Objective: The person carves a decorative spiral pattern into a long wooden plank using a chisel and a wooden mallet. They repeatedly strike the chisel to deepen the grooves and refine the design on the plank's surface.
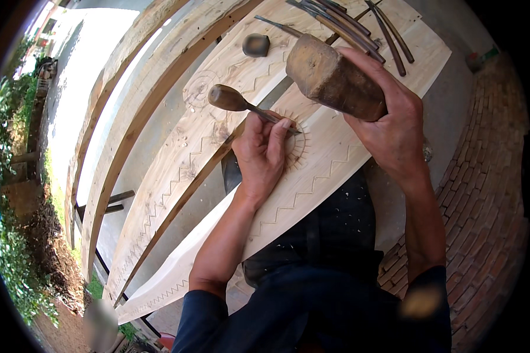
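Left hand (259,156) grips brown wooden-handled metal chisel (235,100) over pale carved wooden plank (322,141). Right hand (394,120) clasps blocky brown wooden mallet (334,77).

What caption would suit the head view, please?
Left hand holds a chisel against a carved plank, right hand a mallet.
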The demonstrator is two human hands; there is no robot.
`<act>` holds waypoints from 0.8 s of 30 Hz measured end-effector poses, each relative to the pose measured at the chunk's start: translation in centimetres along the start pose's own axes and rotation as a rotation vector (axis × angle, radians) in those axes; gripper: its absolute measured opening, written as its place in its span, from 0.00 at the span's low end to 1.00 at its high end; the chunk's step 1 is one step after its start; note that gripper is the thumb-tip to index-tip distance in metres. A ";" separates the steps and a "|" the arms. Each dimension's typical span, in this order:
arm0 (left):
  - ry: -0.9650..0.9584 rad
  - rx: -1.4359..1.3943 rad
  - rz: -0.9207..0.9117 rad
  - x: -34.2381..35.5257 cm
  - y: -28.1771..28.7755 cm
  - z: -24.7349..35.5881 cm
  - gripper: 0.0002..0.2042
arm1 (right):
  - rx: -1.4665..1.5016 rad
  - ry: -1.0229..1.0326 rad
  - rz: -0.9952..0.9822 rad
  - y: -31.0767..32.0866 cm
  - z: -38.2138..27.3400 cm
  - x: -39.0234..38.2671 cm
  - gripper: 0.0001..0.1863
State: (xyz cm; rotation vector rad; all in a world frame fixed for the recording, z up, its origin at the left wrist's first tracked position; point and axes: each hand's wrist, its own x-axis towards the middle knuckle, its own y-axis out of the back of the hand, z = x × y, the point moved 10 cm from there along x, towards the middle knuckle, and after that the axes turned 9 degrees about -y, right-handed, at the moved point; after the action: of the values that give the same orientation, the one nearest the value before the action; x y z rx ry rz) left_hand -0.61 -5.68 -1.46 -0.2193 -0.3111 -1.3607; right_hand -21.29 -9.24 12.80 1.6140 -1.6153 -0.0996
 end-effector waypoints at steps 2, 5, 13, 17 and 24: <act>0.002 -0.001 0.001 0.0 0.0 0.1 0.04 | 0.004 -0.006 -0.007 -0.2 0.1 0.0 0.39; -0.005 -0.008 -0.004 0.1 -0.1 0.2 0.04 | 0.002 -0.007 -0.013 -0.3 0.3 -0.1 0.39; -0.007 0.029 -0.003 0.1 0.1 0.2 0.04 | 0.011 -0.014 -0.017 -0.6 0.5 -0.1 0.40; 0.003 0.031 0.005 0.1 -0.1 0.4 0.05 | 0.037 -0.111 -0.076 -0.9 1.0 -0.3 0.40; -0.192 0.333 -0.066 0.0 -0.5 2.5 0.08 | -0.051 0.023 -0.017 -0.2 -0.9 1.1 0.40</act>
State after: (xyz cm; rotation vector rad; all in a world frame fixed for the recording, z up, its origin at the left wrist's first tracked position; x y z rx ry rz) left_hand -1.33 -4.97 0.85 -0.0614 -0.7042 -1.3327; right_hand -20.38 -9.83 13.79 1.5841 -1.5698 -0.1301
